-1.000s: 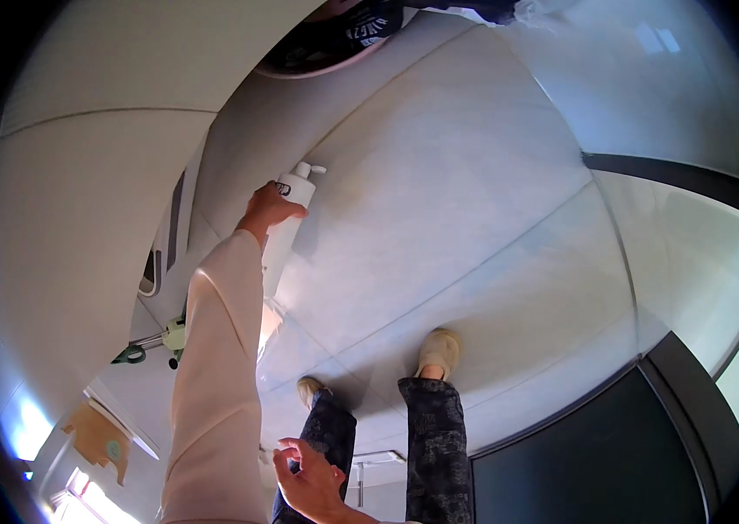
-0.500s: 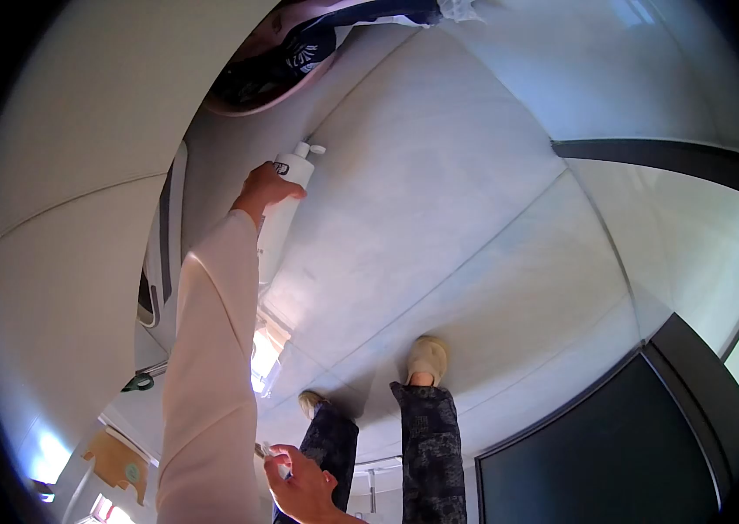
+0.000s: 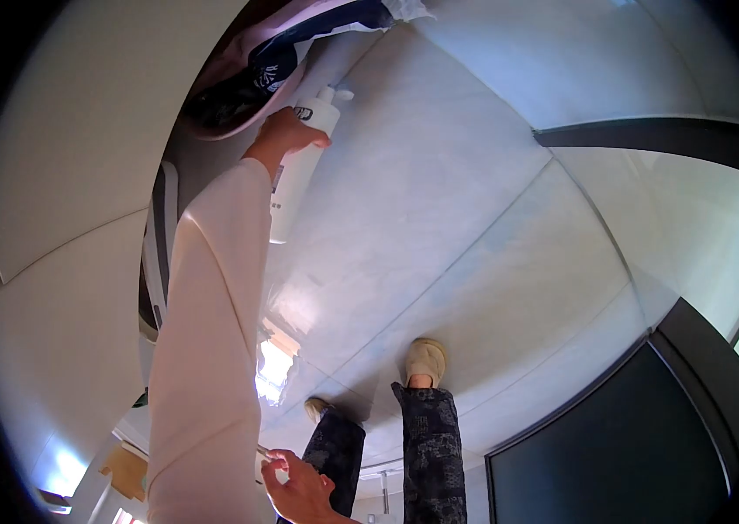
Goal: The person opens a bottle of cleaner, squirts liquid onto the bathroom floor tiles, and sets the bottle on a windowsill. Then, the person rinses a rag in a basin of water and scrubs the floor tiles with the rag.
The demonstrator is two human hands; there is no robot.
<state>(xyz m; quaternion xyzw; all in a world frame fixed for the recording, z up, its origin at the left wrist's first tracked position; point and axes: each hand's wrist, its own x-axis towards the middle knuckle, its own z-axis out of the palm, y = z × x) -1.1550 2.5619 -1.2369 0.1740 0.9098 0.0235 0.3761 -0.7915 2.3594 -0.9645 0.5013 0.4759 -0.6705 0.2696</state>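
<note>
My left hand [image 3: 286, 135] is wrapped round a white plastic bottle [image 3: 295, 183], held slanting above the floor. The bottle's narrow neck points up and away, and its flip cap [image 3: 343, 93] stands open. A dark logo and small print show on its side. Close to the bottle's top is a pink basin [image 3: 243, 122] with a dark blue packet [image 3: 275, 70] with white lettering in it. Low in the view, my right hand [image 3: 300, 491] is beside the left sleeve, thumb and fingers curled together; a small pale thing at the fingertips is too little to name.
Grey tiled floor [image 3: 439, 201] spreads ahead, with my two beige shoes [image 3: 426, 360] on it. A pale curved panel [image 3: 72, 192] fills the left side. At the lower right is a dark framed panel [image 3: 605, 437]; a dark strip [image 3: 649, 133] runs along the right.
My left hand has moved up and slightly right in view with the bottle, nearer the pink basin. The view has shifted a little; my right hand stays curled in nearly the same place.
</note>
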